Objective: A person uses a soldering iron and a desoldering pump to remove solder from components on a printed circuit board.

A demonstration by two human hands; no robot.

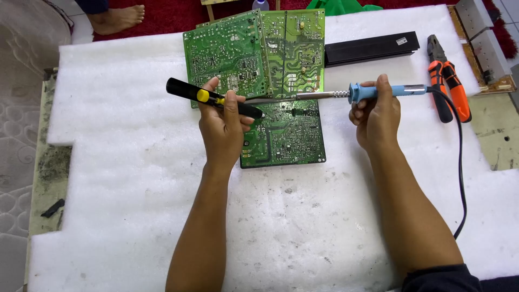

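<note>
Work surface: white foam sheet (135, 178), big, notched edges, dirty specks near middle, grey smudges.
Under foam: pale board/floor strip (51, 162) at left, grimy, dark stains; small black scrap (52, 208) lying on it.
Far left: grey patterned mat or mattress (16, 135), quilted swirl design.
Top: red carpet (173, 13) beyond foam's far edge; white tile floor (81, 32) at top left corner.
Top left: another person's bare foot (116, 17) on the red carpet, dark trouser hem above.
Top centre: green cloth (338, 6), partly cut off by frame.
Right: tan board (494, 127) w/ marks, just beside foam.
Light: even, soft, bright; no hard shadows.
</note>
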